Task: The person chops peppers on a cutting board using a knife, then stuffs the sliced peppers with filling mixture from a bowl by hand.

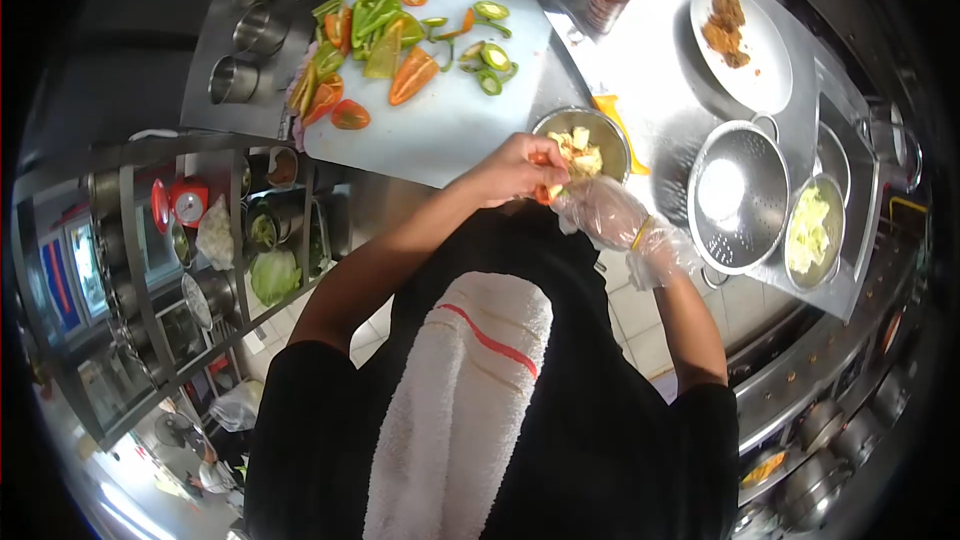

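Observation:
My bare left hand (518, 172) is pinched closed on a red pepper piece (543, 192), at the near rim of a metal bowl (627, 162). Pale yellowish chunks (578, 152) lie inside that bowl. Right against the left fingertips is my right hand (602, 212), in a clear plastic glove with a yellow band at the wrist. Its fingers are curled together, and what they hold is hidden. Beyond my left hand, a white cutting board (460, 130) carries cut green and orange peppers (385, 45). A yellow-orange handle (622, 135) lies beside the bowl.
A colander (738, 198) and a bowl of chopped pale-green leaves (810, 230) stand at the right. Farther back are a white plate with brown food (742, 50) and a dark jar (608, 0). Small metal cups (234, 80) line the left; shelves (185, 240) sit below.

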A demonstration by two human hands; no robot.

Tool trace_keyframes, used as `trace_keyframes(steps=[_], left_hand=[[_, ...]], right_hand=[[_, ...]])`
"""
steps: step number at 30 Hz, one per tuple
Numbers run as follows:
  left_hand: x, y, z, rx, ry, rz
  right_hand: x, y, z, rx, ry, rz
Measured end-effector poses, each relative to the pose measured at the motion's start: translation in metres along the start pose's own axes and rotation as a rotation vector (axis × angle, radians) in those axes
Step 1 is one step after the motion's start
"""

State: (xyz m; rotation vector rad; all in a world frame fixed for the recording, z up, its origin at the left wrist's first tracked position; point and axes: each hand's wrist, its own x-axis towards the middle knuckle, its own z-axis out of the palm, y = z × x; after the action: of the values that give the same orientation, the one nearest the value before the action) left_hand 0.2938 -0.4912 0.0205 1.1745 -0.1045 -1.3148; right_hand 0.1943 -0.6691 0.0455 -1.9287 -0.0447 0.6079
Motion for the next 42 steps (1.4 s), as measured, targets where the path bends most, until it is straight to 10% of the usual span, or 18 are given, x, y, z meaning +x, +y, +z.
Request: trace_keyframes(steps=[4, 6, 9, 15, 24, 31, 36, 38, 42], left_hand=[[0.005, -0.010, 0.004, 0.372, 0.099, 0.330], [0.005, -0.007, 0.006, 0.759, 0.373, 0.427], [0.007, -0.009, -0.015, 0.189, 0.298, 0.394], [-0.031, 0.013, -0.072, -0.601, 0.253, 0.217], [-0.054, 0.021, -0.136, -0.297, 0.255, 0.299], [-0.032, 0.027, -0.117, 0.602, 0.461, 0.699], [-0.007, 0.020, -0.074, 0.626, 0.317, 0.813], [0.004, 0.006, -0.063, 0.289, 0.188, 0.658], [0.007, -0.001, -0.035, 0.154, 0.161, 0.384]], right_hand=[[0.006, 0.027, 0.020, -0.090, -0.020, 0.091], [0.008, 0.033, 0.021, -0.266, 0.107, -0.248], [0.001, 0.025, 0.013, -0.998, 0.260, -0.184], [0.021, -0.020, 0.004, -0.897, 0.696, -0.057], [0.169, -0.020, 0.020, -0.703, 0.599, 0.043], [0.139, -0.077, 0.035, -0.882, 0.604, -0.215], [0.098, -0.061, 0.052, -0.999, 0.409, 0.037], [0.082, -0.045, 0.054, -0.746, 0.638, -0.266], [0.046, -0.041, 0.052, -0.513, 0.703, -0.171]])
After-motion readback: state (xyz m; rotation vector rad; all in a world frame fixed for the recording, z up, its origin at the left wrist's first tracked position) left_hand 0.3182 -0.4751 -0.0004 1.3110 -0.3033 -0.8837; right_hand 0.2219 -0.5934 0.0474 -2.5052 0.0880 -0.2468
